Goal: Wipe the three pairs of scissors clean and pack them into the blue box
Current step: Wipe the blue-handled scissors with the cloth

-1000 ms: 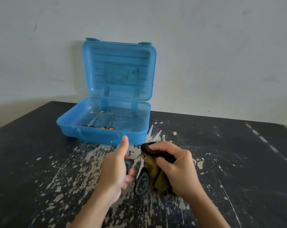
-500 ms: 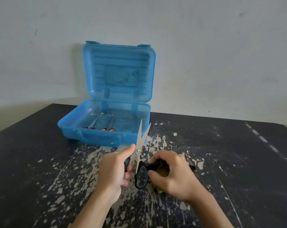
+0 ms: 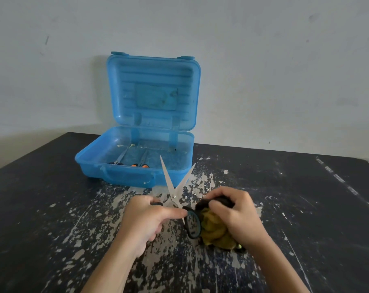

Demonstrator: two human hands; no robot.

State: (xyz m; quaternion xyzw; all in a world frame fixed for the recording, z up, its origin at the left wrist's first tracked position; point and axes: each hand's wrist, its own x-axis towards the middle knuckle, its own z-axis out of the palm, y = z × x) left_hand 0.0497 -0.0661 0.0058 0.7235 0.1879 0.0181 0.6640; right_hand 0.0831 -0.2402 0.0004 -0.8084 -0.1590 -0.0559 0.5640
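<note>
The left hand grips one handle of the scissors. The right hand clutches a yellow cloth beside the other handle. The spread blades point to 12 o'clock, towards the blue box.

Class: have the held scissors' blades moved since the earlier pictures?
Yes. The scissors have opened wider; their left blade tip has swung left across the front wall of the blue box.
</note>
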